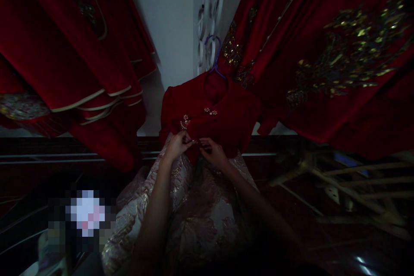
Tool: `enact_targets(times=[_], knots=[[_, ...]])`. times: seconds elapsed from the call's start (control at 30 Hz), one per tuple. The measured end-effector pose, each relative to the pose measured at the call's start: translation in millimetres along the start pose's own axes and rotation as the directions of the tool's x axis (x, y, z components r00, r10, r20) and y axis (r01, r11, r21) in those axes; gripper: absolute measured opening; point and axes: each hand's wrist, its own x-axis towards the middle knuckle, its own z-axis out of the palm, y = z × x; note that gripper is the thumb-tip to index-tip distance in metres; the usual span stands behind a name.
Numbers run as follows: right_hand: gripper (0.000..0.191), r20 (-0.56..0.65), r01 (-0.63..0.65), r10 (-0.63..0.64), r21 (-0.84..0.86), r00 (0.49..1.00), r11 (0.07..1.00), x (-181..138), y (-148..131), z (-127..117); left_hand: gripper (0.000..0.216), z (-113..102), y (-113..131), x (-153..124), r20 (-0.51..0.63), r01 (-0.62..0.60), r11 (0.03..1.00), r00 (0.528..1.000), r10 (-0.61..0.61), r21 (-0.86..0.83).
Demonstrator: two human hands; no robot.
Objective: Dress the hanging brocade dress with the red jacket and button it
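Note:
A red short blouse [226, 125] hangs in front of me from a purple hanger [215, 67]. Its front carries pearl-like beaded ornaments, one beaded ornament [211, 112] below the neckline and another to its left. At the lower front, my left hand [177, 145] is closed, with thumb and fingers pinched at a small shiny piece [194, 141] too dim to name. Just right of it, my right hand [214, 153] is at the cloth, its thumb and curled fingers parted. Whether these fingertips touch the cloth is hard to see.
Red garments with pale trim [93, 99] hang at left; red garments with gold sequins [352, 51] hang at right. White scrolled metalwork [210, 17] bears the hanger. A shiny floral fabric [200, 233] spreads below my hands. A wooden frame [349, 177] stands lower right. Light is dim.

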Motion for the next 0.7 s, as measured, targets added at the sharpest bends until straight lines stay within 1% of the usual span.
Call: enact_targets(times=[0.23,0.47,0.6,0.7], knots=[[0.035,0.010,0.021,-0.021,0.000,1.000,1.000,-1,3,1,0.025,1,2,-1,0.027,0.033,0.999,0.999,-0.033,-0.009],[0.033,0.013,0.033,-0.033,-0.005,0.999,0.999,-2,9,2,0.019,3,4,0,0.051,0.074,0.997,0.996,-0.074,0.019],[0.033,0.022,0.040,-0.040,-0.011,0.999,0.999,-2,6,1,0.016,1,10,0,0.016,0.015,0.998,1.000,-0.016,0.055],[0.032,0.023,0.037,-0.037,-0.015,0.999,0.999,-2,5,1,0.015,-1,14,-1,0.015,-0.012,0.997,1.000,0.011,0.081]])
